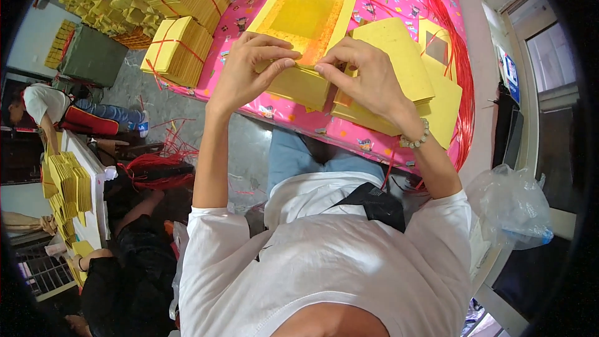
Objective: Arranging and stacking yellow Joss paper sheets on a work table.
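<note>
Both hands are at the near edge of a yellow paper sheet with an orange printed border and a dull gold rectangle. It lies on top of a thick stack of yellow paper. My left hand pinches the edge between thumb and forefinger. Close beside it, my right hand pinches the same edge, its thumb and forefinger nearly touching the left ones. Exactly how much paper the fingertips hold is hidden. Under and beside my right forearm lie more yellow sheets, fanned and slightly curled.
Yellow paper bundles tied with red string stand on the pink patterned tabletop. Red strands hang over its right side. Two people work at a white table on the left. A clear plastic bag hangs at right.
</note>
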`<control>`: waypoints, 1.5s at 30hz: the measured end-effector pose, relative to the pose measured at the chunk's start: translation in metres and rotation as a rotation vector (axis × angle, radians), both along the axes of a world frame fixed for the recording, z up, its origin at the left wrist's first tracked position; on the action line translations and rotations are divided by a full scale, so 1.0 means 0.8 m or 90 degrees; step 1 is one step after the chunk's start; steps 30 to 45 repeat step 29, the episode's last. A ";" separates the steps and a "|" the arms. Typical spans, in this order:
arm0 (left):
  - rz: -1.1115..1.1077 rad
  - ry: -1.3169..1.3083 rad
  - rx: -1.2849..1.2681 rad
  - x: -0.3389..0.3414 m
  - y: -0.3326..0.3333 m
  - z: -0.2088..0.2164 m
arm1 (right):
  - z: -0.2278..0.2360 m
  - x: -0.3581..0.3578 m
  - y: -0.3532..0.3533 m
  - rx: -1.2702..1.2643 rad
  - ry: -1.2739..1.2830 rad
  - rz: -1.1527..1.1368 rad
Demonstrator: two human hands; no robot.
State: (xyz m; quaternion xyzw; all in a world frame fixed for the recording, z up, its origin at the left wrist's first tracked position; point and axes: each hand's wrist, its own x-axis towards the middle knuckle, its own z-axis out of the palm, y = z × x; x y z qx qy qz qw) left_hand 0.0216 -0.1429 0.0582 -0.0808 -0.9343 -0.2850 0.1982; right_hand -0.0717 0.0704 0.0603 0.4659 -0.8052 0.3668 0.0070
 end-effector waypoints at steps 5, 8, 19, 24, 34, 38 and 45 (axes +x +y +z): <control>0.015 -0.020 0.016 -0.001 0.002 0.000 | 0.001 -0.001 -0.002 -0.035 -0.074 -0.013; 0.014 -0.026 0.001 -0.004 -0.001 -0.001 | 0.002 -0.002 -0.003 -0.043 -0.099 -0.020; 0.022 -0.033 0.014 -0.008 -0.004 0.002 | 0.005 -0.009 -0.008 -0.022 -0.147 -0.023; 0.017 -0.039 -0.019 -0.009 -0.003 0.010 | 0.011 -0.005 -0.006 -0.033 -0.128 -0.039; -0.017 -0.043 -0.051 -0.011 -0.003 0.023 | 0.022 -0.001 -0.008 -0.052 -0.033 -0.070; -0.017 -0.043 -0.051 -0.011 -0.003 0.023 | 0.022 -0.001 -0.008 -0.052 -0.033 -0.070; -0.017 -0.043 -0.051 -0.011 -0.003 0.023 | 0.022 -0.001 -0.008 -0.052 -0.033 -0.070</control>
